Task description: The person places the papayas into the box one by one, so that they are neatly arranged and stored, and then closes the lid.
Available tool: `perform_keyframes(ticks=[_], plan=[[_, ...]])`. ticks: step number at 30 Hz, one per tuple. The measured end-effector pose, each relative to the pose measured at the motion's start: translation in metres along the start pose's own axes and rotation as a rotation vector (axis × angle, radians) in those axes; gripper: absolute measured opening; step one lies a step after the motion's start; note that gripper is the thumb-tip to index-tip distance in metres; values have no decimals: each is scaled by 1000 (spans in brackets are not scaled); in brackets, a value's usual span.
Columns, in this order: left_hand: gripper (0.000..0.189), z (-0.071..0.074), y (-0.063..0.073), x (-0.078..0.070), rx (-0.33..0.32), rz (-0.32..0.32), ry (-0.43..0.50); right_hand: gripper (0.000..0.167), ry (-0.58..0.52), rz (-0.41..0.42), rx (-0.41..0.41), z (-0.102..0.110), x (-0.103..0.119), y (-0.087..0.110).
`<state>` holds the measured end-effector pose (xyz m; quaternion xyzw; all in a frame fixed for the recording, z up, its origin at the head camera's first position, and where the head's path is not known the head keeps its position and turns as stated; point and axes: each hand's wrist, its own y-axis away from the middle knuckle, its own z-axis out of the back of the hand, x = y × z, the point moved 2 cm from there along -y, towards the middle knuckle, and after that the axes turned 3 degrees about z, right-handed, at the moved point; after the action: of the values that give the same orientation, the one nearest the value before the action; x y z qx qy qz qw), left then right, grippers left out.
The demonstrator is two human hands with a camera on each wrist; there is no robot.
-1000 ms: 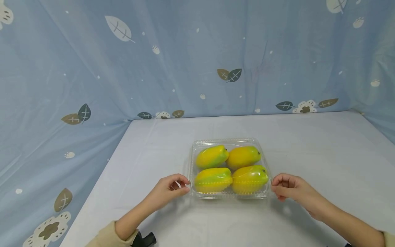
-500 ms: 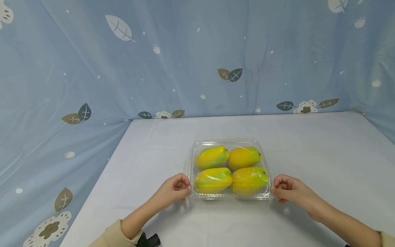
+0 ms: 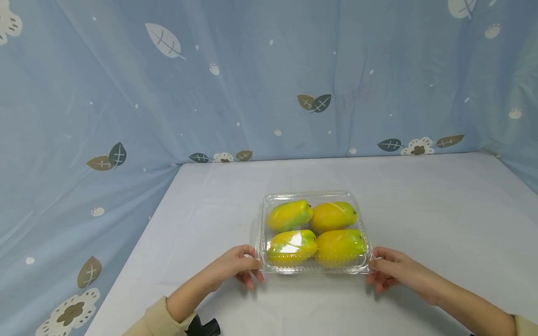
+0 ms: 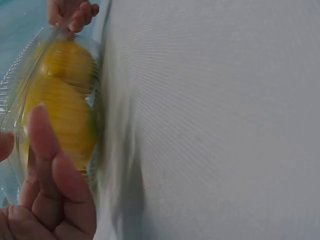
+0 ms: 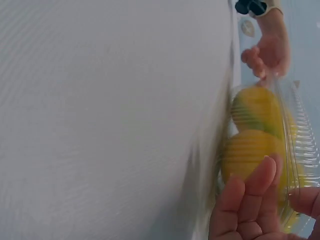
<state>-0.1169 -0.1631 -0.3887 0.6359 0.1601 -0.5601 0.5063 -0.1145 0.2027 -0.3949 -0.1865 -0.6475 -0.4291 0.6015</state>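
Observation:
A clear plastic clamshell box (image 3: 311, 270) sits on the white table with its lid down. Several yellow-green, mango-like fruits (image 3: 290, 217) lie inside in two rows. At its near left corner my left hand (image 3: 237, 267) pinches the rim, thumb above and fingers lower down. My right hand (image 3: 397, 269) grips the near right corner in the same way. In the left wrist view, the fingers (image 4: 42, 135) lie against the box's side. The right wrist view has the thumb (image 5: 305, 200) at the rim and fingers beneath it. Whether the base touches the table cannot be told.
White cloth covers the table (image 3: 218, 200) around the box. A blue curtain (image 3: 252, 84) printed with leaves and flowers hangs behind the table and along its left side. Near the left sleeve a black device (image 3: 203, 326) shows at the wrist.
Both hands have settled onto the box's near corners, their fingers now lower beneath the rim. The box appears slightly nearer, and a brighter glare shows on its lid.

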Motion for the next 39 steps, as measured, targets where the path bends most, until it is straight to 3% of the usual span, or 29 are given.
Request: perform_keyframes(ticks=[3, 7, 12, 29, 36, 39], plan=[[20, -3, 0, 2, 65, 4, -5, 28, -23, 22, 56, -2, 0, 0], [22, -4, -1, 4, 106, -23, 11, 29, -58, 61, 86, -2, -2, 0], [18, -4, -2, 2, 92, -26, 23, 25, -111, 111, 107, -3, -7, -1], [17, -6, -4, 3, 34, -34, 15, 19, -151, 104, 133, -3, -9, 2], [25, -4, -4, 6, 45, -27, 20, 20, -102, 63, 112, 1, -6, 3], [30, 4, -1, 6, 25, -28, -5, 25, -37, 33, 110, 3, -2, 4]])
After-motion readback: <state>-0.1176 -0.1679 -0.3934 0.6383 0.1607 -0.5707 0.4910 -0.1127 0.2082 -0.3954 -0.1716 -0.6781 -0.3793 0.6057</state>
